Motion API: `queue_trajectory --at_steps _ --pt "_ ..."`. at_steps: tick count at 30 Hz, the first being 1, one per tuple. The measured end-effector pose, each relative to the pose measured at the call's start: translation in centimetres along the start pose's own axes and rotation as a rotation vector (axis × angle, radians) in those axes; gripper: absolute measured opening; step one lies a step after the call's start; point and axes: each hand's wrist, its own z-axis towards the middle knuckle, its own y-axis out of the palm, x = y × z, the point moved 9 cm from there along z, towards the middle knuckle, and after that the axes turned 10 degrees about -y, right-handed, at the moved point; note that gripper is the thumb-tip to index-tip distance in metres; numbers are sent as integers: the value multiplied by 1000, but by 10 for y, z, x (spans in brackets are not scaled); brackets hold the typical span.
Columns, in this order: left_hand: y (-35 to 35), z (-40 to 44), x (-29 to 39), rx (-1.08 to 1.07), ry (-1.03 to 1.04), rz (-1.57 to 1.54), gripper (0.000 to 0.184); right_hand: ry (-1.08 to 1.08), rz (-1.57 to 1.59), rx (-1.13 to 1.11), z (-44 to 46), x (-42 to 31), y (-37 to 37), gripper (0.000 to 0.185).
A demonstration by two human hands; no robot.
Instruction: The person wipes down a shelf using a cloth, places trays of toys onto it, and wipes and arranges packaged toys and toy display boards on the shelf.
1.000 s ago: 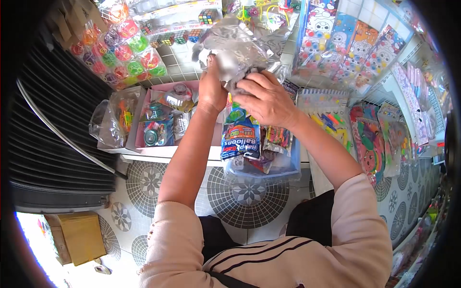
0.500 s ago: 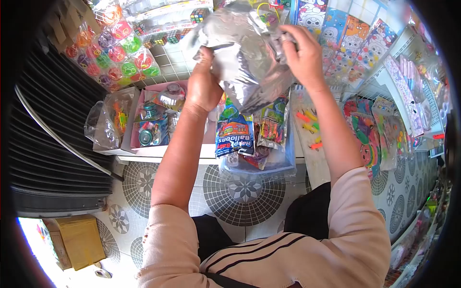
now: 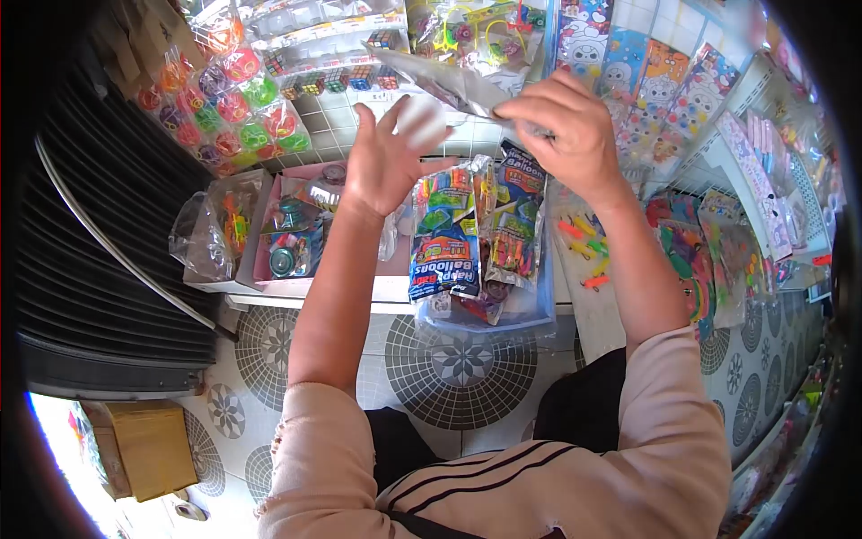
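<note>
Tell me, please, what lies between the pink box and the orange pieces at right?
The blue tray, holding Happy Baby Balloons packets; the head view shows it.

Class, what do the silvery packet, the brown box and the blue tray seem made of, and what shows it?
Silvery packet: probably metallised plastic film, glossy; it looks thin, with a pale sheen.
Brown box: likely cardboard, matt; plain tan panels.
Blue tray: apparently plastic, smooth; even colour, though the material isn't certain.
</note>
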Motion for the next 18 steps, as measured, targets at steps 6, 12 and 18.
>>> queue_trajectory --at_steps 6,12,18 --pt "10 -18 5 -217 -45 -287 92 -332 -194 -25 -2 -35 2 11" --pt "3 -32 7 -192 -156 -158 102 -355 -159 -88 0 -46 7 4" --pt "-13 -20 -7 49 -155 213 42 -155 -98 -219 -10 -7 26 13"
